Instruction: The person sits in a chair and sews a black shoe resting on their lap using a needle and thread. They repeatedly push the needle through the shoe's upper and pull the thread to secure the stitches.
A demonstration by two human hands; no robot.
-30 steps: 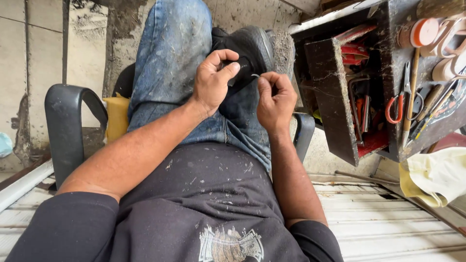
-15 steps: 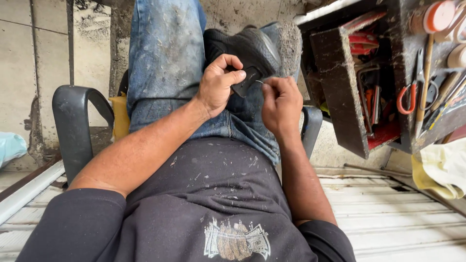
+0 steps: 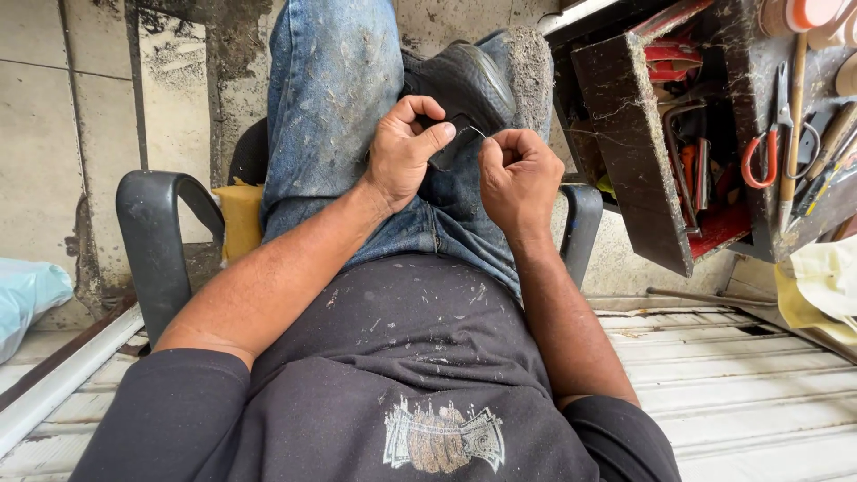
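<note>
A black shoe (image 3: 478, 76) lies sole-up in my lap, against my blue jeans (image 3: 335, 107). My left hand (image 3: 406, 147) pinches a small black part of the shoe (image 3: 449, 152) between thumb and fingers. My right hand (image 3: 518, 174) is closed in a fist beside it, fingertips pinching something thin, likely a needle or thread (image 3: 479, 132), that runs toward the left hand. The thin item is too small to name for certain.
I sit in a black plastic armchair (image 3: 161, 241). A dirty open tool box (image 3: 678, 152) stands at the right with red-handled scissors (image 3: 768, 147), wooden-handled tools and tape rolls. A yellowish cloth (image 3: 826, 286) lies at the far right, a pale blue bag (image 3: 27, 299) at the left.
Both hands and the shoe sit lower and more central in view as the camera tilted. My right hand has drawn slightly away from the left.
</note>
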